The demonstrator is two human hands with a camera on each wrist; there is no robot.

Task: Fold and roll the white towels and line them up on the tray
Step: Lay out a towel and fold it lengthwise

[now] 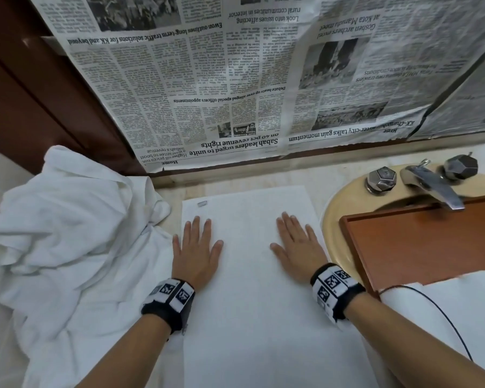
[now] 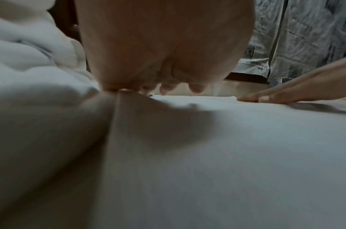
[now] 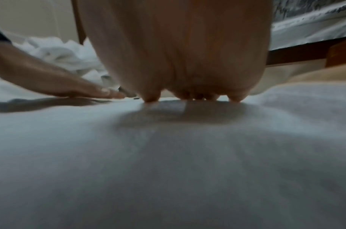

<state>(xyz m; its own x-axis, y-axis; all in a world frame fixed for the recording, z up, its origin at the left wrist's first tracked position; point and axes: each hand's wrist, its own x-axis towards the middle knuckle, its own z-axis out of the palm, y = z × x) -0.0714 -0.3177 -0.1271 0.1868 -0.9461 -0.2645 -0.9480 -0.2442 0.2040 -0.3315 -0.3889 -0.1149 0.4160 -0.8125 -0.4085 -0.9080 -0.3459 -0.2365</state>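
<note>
The flat folded white towel [image 1: 249, 275] on the pale counter [image 1: 168, 191] was pressed under the spread left hand [image 1: 198, 253] and spread right hand [image 1: 298, 247], near the wooden tray's [image 1: 356, 247] left edge.

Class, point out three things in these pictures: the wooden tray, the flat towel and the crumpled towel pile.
wooden tray [image 1: 420, 242], head view, bare floor.
flat towel [image 1: 252, 303], head view, middle, between the wrists.
crumpled towel pile [image 1: 67, 219], head view, top folds.

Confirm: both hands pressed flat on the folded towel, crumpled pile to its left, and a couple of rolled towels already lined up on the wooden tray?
Not quite. The wooden tray holds no rolled towels; the head view shows it bare. The rest holds: left hand and right hand lie flat on the folded towel, crumpled pile to its left.
</note>
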